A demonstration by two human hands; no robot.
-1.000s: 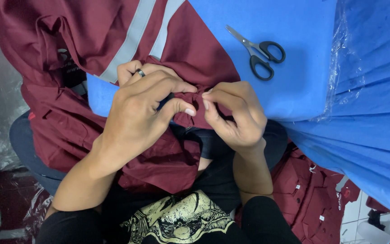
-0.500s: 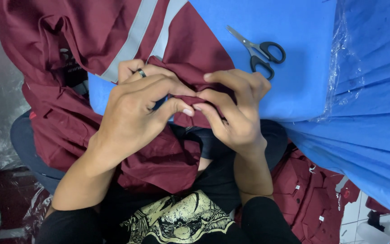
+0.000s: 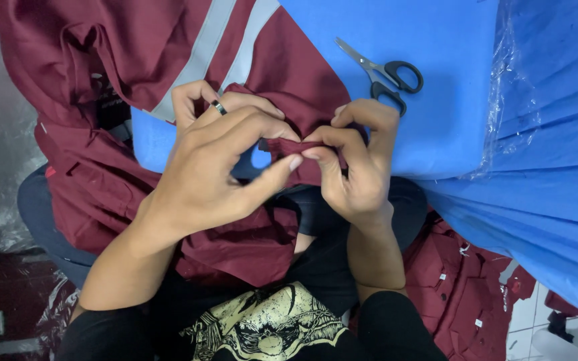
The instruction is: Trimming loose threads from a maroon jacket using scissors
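Since the earlier frames we note both hands have drawn closer together: the fingertips that sat slightly apart now meet over one small fold, and the left thumb has swung out under it.

Blue pad (image 3: 436, 134): the largest surface, far and right, serves as the work top; plastic-wrapped blue stock rises on the right.

Garment (image 3: 108, 60): maroon with grey stripes, draped over the pad's left part and down toward us, so only the worked edge sits up between the hands. More maroon pieces lie near right, low.

Left hand (image 3: 215, 167): a ring on one finger, thumb and forefinger pinched shut on the garment fold at centre, holding it taut.

Right hand (image 3: 359, 160): curled, fingertips closed on the same fold from the right side, touching the left fingertips. We judge the two pinches keep a seam or thread steady; the detail is too small to tell.

Scissors (image 3: 386, 70): black-handled, lying shut on the pad, far right of the hands, within reach but untouched.
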